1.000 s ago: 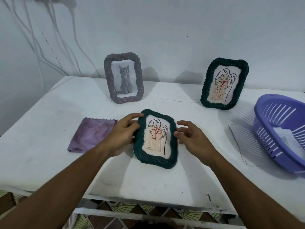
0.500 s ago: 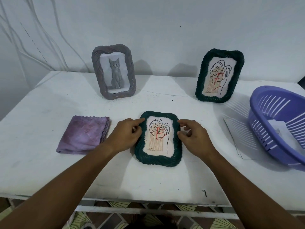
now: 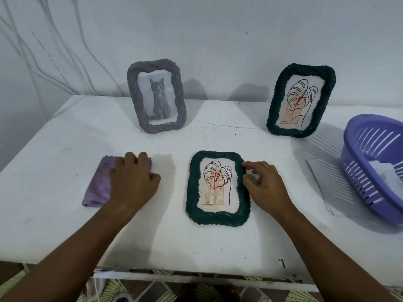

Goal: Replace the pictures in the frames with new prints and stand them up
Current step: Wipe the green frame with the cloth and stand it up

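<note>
Flat on white bench (image 3: 65,225): dark green frame (image 3: 194,192), face up, leaf line-drawing print (image 3: 218,185) behind the opening. Taken as landmark for all below.

Right hand (image 3: 265,185) at the frame's right edge; fingertips (image 3: 244,165) touching the rim near its upper right corner, fingers bent, thumb against the side. Grip looks light, pinching the rim rather than wrapped round it.

Left hand (image 3: 133,182) well to the left of the frame, palm down on purple cloth (image 3: 96,186); fingers curled over the cloth's right end. Grip on the cloth: fingers bent into the fabric, covering its right half. Cloth flat on bench, folded.

Behind the frame and to the left: grey-purple frame (image 3: 157,95), standing upright near the wall, kitten print (image 3: 158,99) inside.

Behind the frame and to the right: second dark green frame (image 3: 301,99), standing, tilted back slightly, same leaf drawing.

Far right of the frame: purple slotted basket (image 3: 370,171), white paper (image 3: 390,175) inside. Between basket and frame: a sheet lying flat on bench (image 3: 322,182), detail unclear.
</note>
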The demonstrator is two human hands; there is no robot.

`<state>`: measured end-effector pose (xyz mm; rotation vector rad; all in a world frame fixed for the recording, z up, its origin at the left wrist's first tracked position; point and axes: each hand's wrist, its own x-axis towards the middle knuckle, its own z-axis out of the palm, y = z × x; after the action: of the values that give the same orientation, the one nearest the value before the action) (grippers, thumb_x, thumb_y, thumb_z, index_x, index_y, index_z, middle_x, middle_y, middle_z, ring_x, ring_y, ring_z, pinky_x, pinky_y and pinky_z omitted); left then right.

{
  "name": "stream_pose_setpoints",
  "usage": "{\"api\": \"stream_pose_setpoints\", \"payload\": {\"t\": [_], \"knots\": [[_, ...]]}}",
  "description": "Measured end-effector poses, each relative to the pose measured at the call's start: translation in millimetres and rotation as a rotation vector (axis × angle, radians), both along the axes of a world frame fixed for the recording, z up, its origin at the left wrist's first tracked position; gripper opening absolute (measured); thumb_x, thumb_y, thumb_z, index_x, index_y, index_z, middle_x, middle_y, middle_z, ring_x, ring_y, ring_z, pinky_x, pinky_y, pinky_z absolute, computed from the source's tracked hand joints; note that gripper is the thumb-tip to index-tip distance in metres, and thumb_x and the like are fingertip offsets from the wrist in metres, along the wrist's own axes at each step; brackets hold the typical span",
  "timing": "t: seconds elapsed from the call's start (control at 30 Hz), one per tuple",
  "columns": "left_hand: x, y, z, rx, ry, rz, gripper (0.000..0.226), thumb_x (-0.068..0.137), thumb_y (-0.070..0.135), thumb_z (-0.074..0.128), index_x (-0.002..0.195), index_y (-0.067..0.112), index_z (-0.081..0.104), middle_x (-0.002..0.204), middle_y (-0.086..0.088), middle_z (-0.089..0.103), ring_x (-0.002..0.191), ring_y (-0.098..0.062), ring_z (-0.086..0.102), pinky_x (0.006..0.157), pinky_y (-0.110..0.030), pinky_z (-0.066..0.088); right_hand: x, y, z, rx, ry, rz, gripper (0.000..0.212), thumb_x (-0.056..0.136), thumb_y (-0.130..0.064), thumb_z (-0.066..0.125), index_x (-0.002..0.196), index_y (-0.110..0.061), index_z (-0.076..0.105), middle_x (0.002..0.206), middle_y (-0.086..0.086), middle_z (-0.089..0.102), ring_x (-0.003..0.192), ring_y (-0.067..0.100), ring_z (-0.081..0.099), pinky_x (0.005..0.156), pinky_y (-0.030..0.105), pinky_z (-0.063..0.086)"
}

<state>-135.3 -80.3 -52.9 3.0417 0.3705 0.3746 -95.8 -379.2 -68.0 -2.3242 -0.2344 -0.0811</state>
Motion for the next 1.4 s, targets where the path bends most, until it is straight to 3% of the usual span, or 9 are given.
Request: {"api": "stream_pose_setpoints", "payload": {"t": [0.2, 0.27, 0.37, 0.47, 0.6, 0.73, 1.0, 1.2, 1.4], "knots": [[-2.0, 1.4, 1.4, 0.051, 0.179, 0.087, 0.036, 0.079, 0.024, 0.063, 0.096, -0.007, 0.054, 0.094, -0.026, 0.055, 0.084, -0.041, 0.052, 0.065, -0.041, 0.040, -0.3, 1.8, 0.1, -0.016, -0.002, -0.018, 0.031, 0.090, -0.016, 0.057, 0.121, -0.019, 0.060, 0.114, -0.004, 0.059, 0.101, 0.008, 0.043, 0.085, 0.019, 0.033], [-2.0, -0.1, 6.6, 0.295, 0.245, -0.075, 0.026, 0.079, 0.013, 0.063, 0.094, -0.008, 0.059, 0.095, -0.025, 0.056, 0.085, -0.039, 0.054, 0.065, -0.040, 0.044, -0.4, 2.7, -0.2, -0.020, -0.001, -0.027, 0.031, 0.090, -0.017, 0.056, 0.121, -0.019, 0.060, 0.115, -0.005, 0.058, 0.102, 0.007, 0.042, 0.084, 0.019, 0.032], [-3.9, 4.5, 8.2, 0.379, 0.402, -0.087, 0.037, 0.089, 0.021, 0.052, 0.122, 0.004, 0.053, 0.124, -0.017, 0.048, 0.110, -0.034, 0.046, 0.086, -0.041, 0.042, -0.7, 3.8, 1.6, -0.018, 0.002, -0.038, 0.031, 0.090, -0.016, 0.056, 0.121, -0.019, 0.060, 0.115, -0.003, 0.059, 0.102, 0.008, 0.043, 0.084, 0.020, 0.032], [-2.7, 6.2, 22.5, 0.146, 0.382, 0.010, 0.064, 0.080, 0.048, 0.065, 0.130, 0.012, 0.048, 0.121, -0.009, 0.048, 0.107, -0.025, 0.049, 0.083, -0.033, 0.041, -0.2, 4.7, 5.5, -0.021, 0.047, -0.044, 0.031, 0.091, -0.018, 0.055, 0.122, -0.018, 0.059, 0.118, 0.000, 0.059, 0.107, 0.014, 0.046, 0.087, 0.022, 0.034], [-4.2, 9.7, 37.6, -0.392, 0.008, 0.068, 0.023, 0.090, 0.025, 0.054, 0.094, 0.003, 0.057, 0.083, -0.008, 0.054, 0.079, -0.029, 0.056, 0.064, -0.032, 0.037, -5.7, 18.6, 17.6, -0.170, -0.075, -0.058, 0.033, 0.091, -0.025, 0.057, 0.123, -0.022, 0.057, 0.120, 0.000, 0.055, 0.115, 0.020, 0.040, 0.090, 0.023, 0.031], [-0.2, -5.2, 62.4, -0.653, -0.048, 0.031, 0.031, 0.091, 0.031, 0.053, 0.080, 0.002, 0.057, 0.070, -0.009, 0.060, 0.062, -0.017, 0.052, 0.054, -0.027, 0.035, -17.7, 52.6, 44.8, 0.241, 0.176, 0.127, 0.020, 0.093, -0.027, 0.056, 0.112, -0.030, 0.060, 0.102, -0.009, 0.062, 0.092, 0.010, 0.061, 0.070, 0.015, 0.050], [18.8, -64.1, 94.7, -1.085, 0.009, -0.146, 0.027, 0.089, 0.028, 0.054, 0.067, 0.013, 0.056, 0.056, 0.002, 0.052, 0.056, -0.014, 0.049, 0.059, -0.029, 0.039, -31.6, 94.2, 55.2, 0.866, 0.462, 0.198, 0.021, 0.098, -0.025, 0.049, 0.111, -0.031, 0.064, 0.111, -0.002, 0.069, 0.103, 0.016, 0.066, 0.091, 0.035, 0.053], [22.6, -80.8, 103.2, -1.307, 0.133, -0.315, 0.018, 0.092, 0.021, 0.056, 0.088, 0.009, 0.068, 0.083, -0.010, 0.070, 0.070, -0.021, 0.067, 0.071, -0.038, 0.058, -32.2, 92.0, 43.8, 1.499, 0.720, 0.018, 0.029, 0.098, 0.000, 0.032, 0.110, -0.008, 0.057, 0.099, 0.010, 0.066, 0.087, 0.021, 0.065, 0.077, 0.034, 0.056], [17.0, -50.8, 65.9, -1.045, -0.181, -0.337, 0.011, 0.090, 0.014, 0.059, 0.095, 0.017, 0.068, 0.087, 0.002, 0.068, 0.073, -0.009, 0.061, 0.062, -0.020, 0.050, -21.2, 51.8, 47.0, 1.735, 0.756, 0.086, 0.029, 0.092, -0.021, 0.053, 0.117, -0.010, 0.063, 0.121, 0.015, 0.062, 0.114, 0.030, 0.057, 0.105, 0.047, 0.040]]}}
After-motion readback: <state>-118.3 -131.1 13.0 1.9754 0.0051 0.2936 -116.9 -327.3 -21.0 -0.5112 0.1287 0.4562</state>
